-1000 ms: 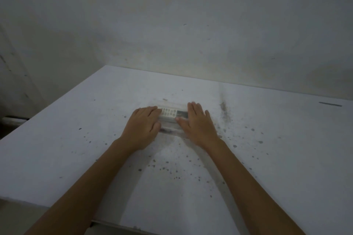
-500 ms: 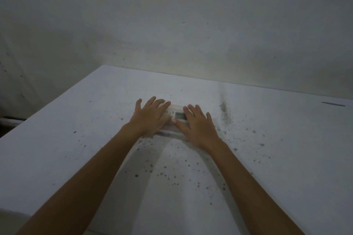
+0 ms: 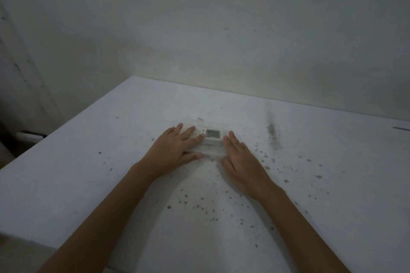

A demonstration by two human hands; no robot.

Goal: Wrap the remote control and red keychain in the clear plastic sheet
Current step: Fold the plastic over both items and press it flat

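A white remote control (image 3: 211, 134) with a small grey screen lies crosswise on the white table (image 3: 88, 173), under clear plastic sheet (image 3: 210, 149) folded around it. My left hand (image 3: 175, 150) lies flat on the remote's left half, fingers spread and pressing the plastic down. My right hand (image 3: 241, 159) rests flat on the table at the bundle's right end, fingertips beside the screen. The red keychain is hidden from view.
The table is speckled with dark spots, with a dark smear (image 3: 271, 131) to the right of the bundle. A bare wall (image 3: 221, 40) rises behind the table's far edge. The table's left edge drops off near a pale object (image 3: 28, 136).
My right hand slid off the remote to its right end, uncovering the screen. My left hand stays pressed on the left half. The view shifted slightly.
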